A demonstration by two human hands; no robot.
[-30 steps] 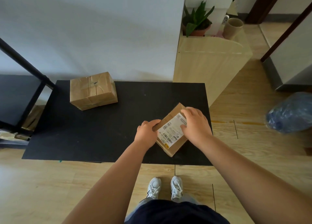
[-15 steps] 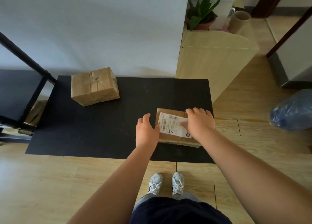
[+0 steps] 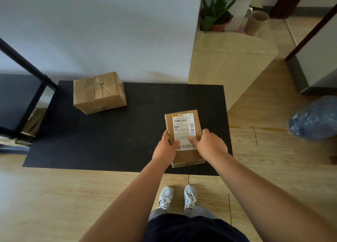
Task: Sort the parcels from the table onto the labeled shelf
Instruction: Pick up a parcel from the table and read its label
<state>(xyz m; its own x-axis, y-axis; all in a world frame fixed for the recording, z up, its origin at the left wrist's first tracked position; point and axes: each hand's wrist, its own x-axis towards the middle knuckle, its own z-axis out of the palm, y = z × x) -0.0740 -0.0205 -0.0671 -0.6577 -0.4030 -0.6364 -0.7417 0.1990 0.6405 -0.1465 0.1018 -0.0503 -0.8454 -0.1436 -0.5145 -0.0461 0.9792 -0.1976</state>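
a pale wall [image 3: 94,31] fills the top of the view, and a light wood floor [image 3: 54,196] runs along the bottom and right. against the wall stands a low black table [image 3: 109,141], its top matte and dark. to its left is a black shelf [image 3: 20,99] with a slanted post and dark boards; something brown shows through a gap lower down, too dim to name. to the right of the table, touching the wall's corner, is a pale wood cabinet [image 3: 229,62]. on top of it sit a potted plant [image 3: 217,13] and, to the right of that, a tan cup [image 3: 256,22]. a blue bag [image 3: 315,117] lies on the floor at the right edge, well apart from the table.

two parcels are on the table. the bigger box [image 3: 98,93] sits at the back left corner near the wall, wrapped in wrinkled brown tape, untouched. the smaller box [image 3: 184,137] is at the front right, near the table's near edge, held lengthwise away from the person with its white label [image 3: 183,128] facing up; barcodes and print show on it, too small to read in full.

the left hand [image 3: 166,147] clasps the small box's left side, thumb on top by the label's lower edge. the right hand [image 3: 209,145] clasps its right side, thumb pressed on the label. both hands are closed around the box. whether its base rests on the table or is just raised cannot be told.

below, the person's white shoes [image 3: 177,198] stand on the floor just in front of the table.
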